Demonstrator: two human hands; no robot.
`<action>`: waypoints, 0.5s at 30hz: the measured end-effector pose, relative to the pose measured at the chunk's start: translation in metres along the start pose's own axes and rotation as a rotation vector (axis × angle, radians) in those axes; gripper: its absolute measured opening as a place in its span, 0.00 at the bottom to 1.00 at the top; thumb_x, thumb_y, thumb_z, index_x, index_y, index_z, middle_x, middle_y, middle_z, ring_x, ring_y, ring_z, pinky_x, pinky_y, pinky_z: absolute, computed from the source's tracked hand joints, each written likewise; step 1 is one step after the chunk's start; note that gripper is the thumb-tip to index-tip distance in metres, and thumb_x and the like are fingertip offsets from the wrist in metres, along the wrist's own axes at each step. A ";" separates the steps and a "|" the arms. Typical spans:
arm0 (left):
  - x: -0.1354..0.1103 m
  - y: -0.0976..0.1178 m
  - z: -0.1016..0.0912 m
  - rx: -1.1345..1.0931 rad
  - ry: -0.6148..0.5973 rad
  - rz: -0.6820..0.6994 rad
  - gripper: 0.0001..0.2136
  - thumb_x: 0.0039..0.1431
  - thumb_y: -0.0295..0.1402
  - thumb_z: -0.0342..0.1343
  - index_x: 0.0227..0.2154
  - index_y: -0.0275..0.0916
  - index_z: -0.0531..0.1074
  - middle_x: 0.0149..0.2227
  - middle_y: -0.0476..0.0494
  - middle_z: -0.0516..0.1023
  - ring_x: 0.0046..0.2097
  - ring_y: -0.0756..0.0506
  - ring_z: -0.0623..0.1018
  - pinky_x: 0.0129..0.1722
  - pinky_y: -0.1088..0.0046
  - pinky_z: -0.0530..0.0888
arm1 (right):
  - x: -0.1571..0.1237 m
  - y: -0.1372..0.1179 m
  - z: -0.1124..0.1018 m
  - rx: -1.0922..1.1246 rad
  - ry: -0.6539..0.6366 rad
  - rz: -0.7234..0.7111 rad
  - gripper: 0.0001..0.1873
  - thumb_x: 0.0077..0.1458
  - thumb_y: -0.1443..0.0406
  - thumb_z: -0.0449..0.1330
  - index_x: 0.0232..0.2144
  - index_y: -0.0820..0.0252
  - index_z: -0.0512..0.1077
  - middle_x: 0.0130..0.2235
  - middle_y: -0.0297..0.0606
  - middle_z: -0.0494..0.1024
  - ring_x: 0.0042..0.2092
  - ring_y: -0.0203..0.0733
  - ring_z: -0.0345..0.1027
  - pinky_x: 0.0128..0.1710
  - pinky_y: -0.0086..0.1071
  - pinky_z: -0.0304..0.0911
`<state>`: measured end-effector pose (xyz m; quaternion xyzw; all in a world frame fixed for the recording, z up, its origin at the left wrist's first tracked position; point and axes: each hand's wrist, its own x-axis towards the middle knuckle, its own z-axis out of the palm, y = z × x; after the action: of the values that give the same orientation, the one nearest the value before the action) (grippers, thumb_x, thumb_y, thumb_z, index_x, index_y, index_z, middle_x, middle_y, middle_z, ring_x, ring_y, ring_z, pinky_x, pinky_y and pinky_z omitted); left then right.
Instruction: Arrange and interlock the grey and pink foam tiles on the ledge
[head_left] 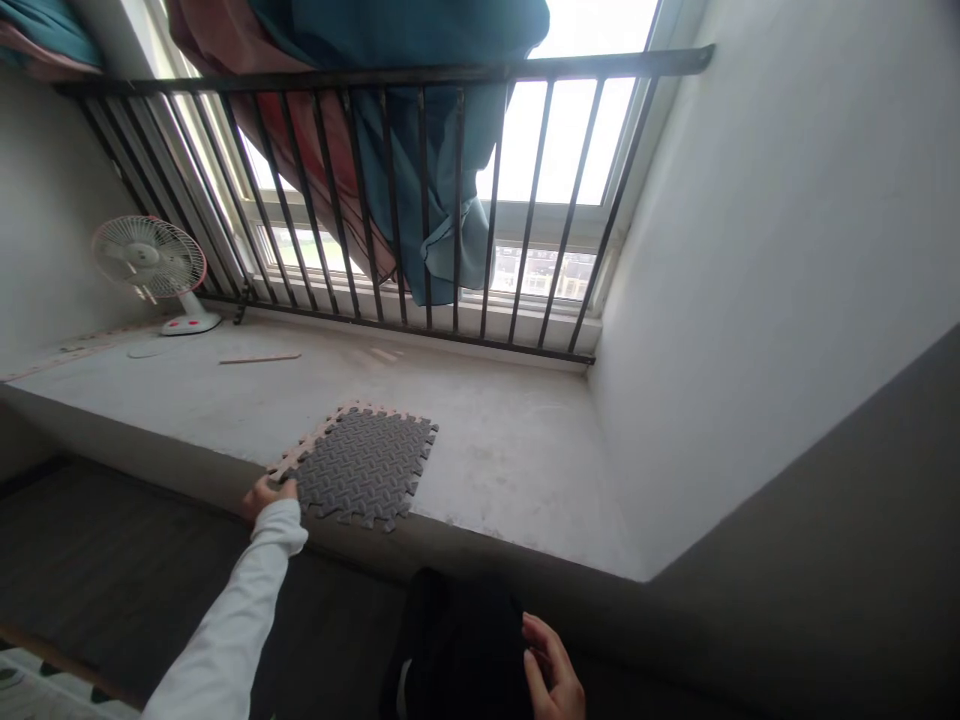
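Note:
A grey foam mat tile [367, 462] with a raised tread pattern and jigsaw edges lies on the window ledge, its front edge jutting past the ledge's rim. Beneath it, a pinkish-beige foam mat tile [309, 440] shows along the left and back sides. My left hand [268, 494], in a white sleeve, is closed on the front left corner of the tiles; some fingertips are hidden there. Low in the view, my right hand [553, 672] is beside my dark-clothed leg [465, 645], fingers loosely bent and apart from the thumb, with nothing seen in it.
On the pale ledge [517, 450] stand a white and pink fan [148, 255] at the left and a thin stick [259, 359]. Dark metal railings [384, 200] run before the window, with blue and pink curtains [405, 130] behind. A white wall [765, 250] bounds the right.

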<state>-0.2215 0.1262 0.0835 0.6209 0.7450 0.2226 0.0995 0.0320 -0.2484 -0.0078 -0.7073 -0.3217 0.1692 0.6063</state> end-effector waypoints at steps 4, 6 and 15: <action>-0.053 0.014 0.044 0.037 -0.165 0.169 0.12 0.48 0.33 0.51 0.38 0.40 0.68 0.39 0.44 0.72 0.43 0.47 0.71 0.44 0.72 0.67 | 0.001 -0.006 0.009 -0.139 -0.092 -0.112 0.16 0.49 0.59 0.52 0.39 0.53 0.72 0.44 0.39 0.74 0.45 0.46 0.68 0.43 0.35 0.67; -0.076 0.023 0.058 0.214 -0.279 0.332 0.14 0.48 0.35 0.51 0.40 0.41 0.68 0.42 0.42 0.70 0.44 0.45 0.71 0.42 0.69 0.67 | -0.002 -0.011 0.020 -0.276 -0.092 -0.199 0.17 0.49 0.61 0.52 0.42 0.51 0.71 0.47 0.37 0.73 0.49 0.47 0.65 0.48 0.39 0.64; -0.085 0.038 0.064 0.500 -0.353 0.437 0.14 0.51 0.29 0.46 0.42 0.41 0.66 0.45 0.39 0.65 0.44 0.44 0.71 0.41 0.68 0.65 | -0.008 -0.018 0.052 -0.782 -0.254 -0.320 0.27 0.40 0.62 0.57 0.47 0.39 0.66 0.58 0.30 0.57 0.58 0.53 0.51 0.54 0.52 0.47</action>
<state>-0.1434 0.0624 0.0339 0.7993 0.5975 -0.0608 0.0219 -0.0110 -0.2138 -0.0023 -0.7985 -0.5387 0.0243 0.2674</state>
